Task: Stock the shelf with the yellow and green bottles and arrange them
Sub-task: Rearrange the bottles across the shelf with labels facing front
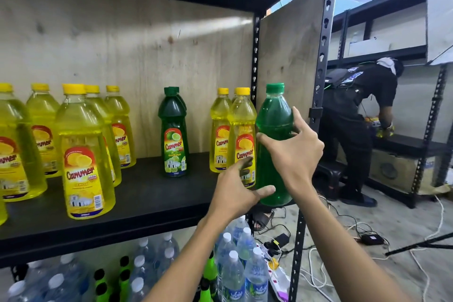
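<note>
A green bottle [273, 115] with a green cap stands upright at the right front corner of the black shelf [152, 191]. My right hand [296, 152] grips its middle, thumb and fingers curled round it. My left hand [235, 191] holds its lower part, the thumb across the base. Two yellow bottles [241, 130] stand just left of it. A green lime bottle [173, 132], with another one behind it, stands mid-shelf. Several yellow bottles [83, 152] fill the left side.
A perforated black upright [322, 56] stands just right of the held bottle. Below the shelf are water bottles [235, 265] and green-capped bottles. Cables and a power strip [277, 272] lie on the floor. A person [355, 130] in black bends at a rack to the right.
</note>
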Tool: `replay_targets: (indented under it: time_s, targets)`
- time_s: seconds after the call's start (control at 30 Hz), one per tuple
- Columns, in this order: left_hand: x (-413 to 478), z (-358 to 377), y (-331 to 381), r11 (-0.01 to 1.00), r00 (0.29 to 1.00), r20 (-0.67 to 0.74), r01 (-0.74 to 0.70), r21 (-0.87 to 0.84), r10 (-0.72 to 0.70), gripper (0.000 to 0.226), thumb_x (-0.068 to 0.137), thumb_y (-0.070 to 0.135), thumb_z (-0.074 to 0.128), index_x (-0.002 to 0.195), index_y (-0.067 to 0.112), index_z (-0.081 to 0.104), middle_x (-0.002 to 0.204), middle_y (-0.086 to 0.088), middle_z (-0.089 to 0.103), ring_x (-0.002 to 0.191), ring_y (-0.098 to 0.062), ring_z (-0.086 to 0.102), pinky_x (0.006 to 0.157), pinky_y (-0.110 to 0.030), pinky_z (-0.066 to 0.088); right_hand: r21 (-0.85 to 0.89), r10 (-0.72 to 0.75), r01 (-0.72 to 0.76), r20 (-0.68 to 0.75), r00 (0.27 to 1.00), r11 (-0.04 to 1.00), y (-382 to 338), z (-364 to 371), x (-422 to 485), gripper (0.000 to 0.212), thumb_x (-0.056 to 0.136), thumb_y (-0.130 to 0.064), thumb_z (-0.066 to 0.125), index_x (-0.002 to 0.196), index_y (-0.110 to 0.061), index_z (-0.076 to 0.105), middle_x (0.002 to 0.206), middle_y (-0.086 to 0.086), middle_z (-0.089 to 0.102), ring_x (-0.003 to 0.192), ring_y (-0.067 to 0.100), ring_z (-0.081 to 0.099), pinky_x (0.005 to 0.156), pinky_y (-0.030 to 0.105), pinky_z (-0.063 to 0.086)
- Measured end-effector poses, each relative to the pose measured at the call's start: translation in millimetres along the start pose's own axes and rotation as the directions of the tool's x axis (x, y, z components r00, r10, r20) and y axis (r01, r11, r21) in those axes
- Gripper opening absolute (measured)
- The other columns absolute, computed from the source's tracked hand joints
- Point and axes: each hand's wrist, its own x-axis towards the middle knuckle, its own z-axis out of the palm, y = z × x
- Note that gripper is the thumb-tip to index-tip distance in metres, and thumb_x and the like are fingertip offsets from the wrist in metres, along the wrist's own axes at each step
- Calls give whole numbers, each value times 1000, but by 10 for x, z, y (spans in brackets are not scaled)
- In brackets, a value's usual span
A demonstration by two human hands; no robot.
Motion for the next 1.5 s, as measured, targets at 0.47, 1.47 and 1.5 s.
replay_targets:
  time_s: [0.47, 1.47, 1.5]
  targets:
    - [-44, -1063, -438, 991, 991, -76, 119, 67, -114, 85, 56, 54, 88, 132, 30, 58, 82, 44, 59, 94, 23, 57, 65, 6, 40, 172, -91, 65, 150, 985, 983, -592, 691, -528, 81, 54, -57, 84, 129, -33, 62, 82, -20, 68, 75, -5, 65, 61, -9, 30]
    - [48, -1534, -977, 963, 936, -230, 244, -115, -265, 88, 41, 59, 92, 117, 36, 51, 113, 18, 63, 103, 3, 59, 86, -21, 49, 410, -106, -405, 798, 594, 817, -467, 1635, -315, 82, 61, -30, 92, 135, -23, 57, 116, 1, 73, 110, 21, 70, 96, 49, 56]
    - [58, -1586, -985, 948, 950, -121, 265, -178, -289, 89, 43, 55, 93, 121, 36, 53, 116, 17, 65, 107, 2, 60, 94, -26, 50, 428, -136, -449, 824, 550, 784, -436, 1645, -305, 77, 66, -25, 90, 135, -19, 56, 118, 4, 73, 112, 24, 68, 98, 49, 54]
